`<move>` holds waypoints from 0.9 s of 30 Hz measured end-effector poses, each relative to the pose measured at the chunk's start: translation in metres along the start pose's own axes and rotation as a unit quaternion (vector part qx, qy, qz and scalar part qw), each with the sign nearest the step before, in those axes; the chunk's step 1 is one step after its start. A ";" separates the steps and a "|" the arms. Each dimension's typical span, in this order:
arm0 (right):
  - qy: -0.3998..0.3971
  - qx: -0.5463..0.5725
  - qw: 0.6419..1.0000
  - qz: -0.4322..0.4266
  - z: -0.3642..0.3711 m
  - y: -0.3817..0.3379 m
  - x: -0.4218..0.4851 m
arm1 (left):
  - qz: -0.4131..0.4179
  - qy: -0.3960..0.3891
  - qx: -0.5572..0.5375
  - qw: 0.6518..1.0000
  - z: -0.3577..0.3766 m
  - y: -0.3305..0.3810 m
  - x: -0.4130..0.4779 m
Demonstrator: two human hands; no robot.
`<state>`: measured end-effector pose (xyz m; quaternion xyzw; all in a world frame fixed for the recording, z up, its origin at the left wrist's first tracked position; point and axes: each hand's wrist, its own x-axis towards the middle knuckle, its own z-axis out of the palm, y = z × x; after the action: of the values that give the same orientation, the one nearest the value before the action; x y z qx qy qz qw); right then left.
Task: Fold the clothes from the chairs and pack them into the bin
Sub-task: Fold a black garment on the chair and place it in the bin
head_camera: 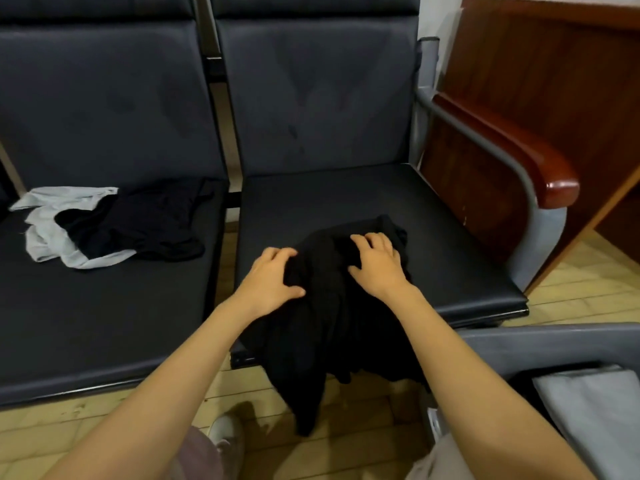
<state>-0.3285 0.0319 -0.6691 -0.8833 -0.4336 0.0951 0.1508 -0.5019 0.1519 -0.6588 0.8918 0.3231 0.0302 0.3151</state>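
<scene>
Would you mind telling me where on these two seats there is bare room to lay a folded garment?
Bare: the right seat behind the black garment and beside the wooden armrest; the left seat's front half, before the grey-and-black pile. Crowded: right seat's front middle, under left hand and right hand.
</scene>
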 end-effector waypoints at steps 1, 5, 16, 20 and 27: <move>0.030 -0.021 0.999 0.014 -0.001 0.002 0.000 | -0.024 0.002 0.042 0.999 0.003 -0.004 0.002; 0.064 -0.036 0.993 0.092 -0.013 0.013 -0.007 | -0.044 0.153 0.216 0.963 0.009 -0.011 0.004; -0.152 0.080 0.964 0.204 -0.044 0.027 -0.028 | 0.044 -0.064 0.166 0.983 0.014 0.029 -0.036; 0.040 0.053 0.992 0.107 -0.027 0.024 -0.022 | 0.058 -0.138 0.222 0.964 0.020 0.011 -0.037; -0.040 0.067 0.994 0.070 -0.027 0.024 -0.024 | 0.025 -0.007 0.149 0.989 0.002 -0.023 -0.013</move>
<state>-0.3170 -0.0061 -0.6511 -0.8949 -0.3689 0.1697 0.1851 -0.5244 0.1571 -0.6717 0.9368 0.2993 -0.0165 0.1806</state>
